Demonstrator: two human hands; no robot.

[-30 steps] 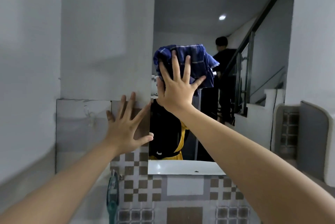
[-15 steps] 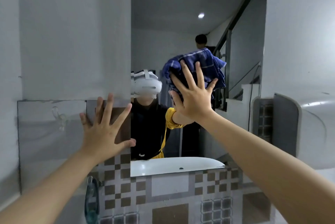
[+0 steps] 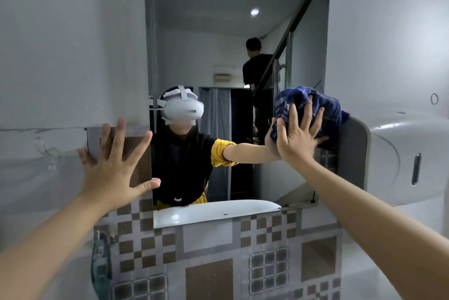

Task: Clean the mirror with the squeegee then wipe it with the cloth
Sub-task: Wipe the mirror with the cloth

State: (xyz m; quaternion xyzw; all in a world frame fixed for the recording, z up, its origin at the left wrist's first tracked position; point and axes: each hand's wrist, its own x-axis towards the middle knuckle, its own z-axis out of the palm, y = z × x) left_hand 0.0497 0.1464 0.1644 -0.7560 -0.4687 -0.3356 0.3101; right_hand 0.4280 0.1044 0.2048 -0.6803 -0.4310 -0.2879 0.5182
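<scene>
Blue checked cloth [image 3: 308,110] is bunched under the right hand [image 3: 295,140], whose palm presses it flat against the mirror [image 3: 218,32] with the fingers spread wide, not curled around it. The wad sits at the mirror's right edge, about mid-height, and overlaps onto the grey frame beside it. From there nearly all the glass lies to the hand's left, and the mirror's long axis runs vertically, so the tall strip above and the shorter one below are both open to it; I judge the wiping step is in hand and the next stroke must head leftward or upward. The left hand [image 3: 114,168] is splayed open and empty, braced on the tiled wall [image 3: 211,246] at the mirror's left edge, thumb just touching the glass. No squeegee can be made out with any certainty.
</scene>
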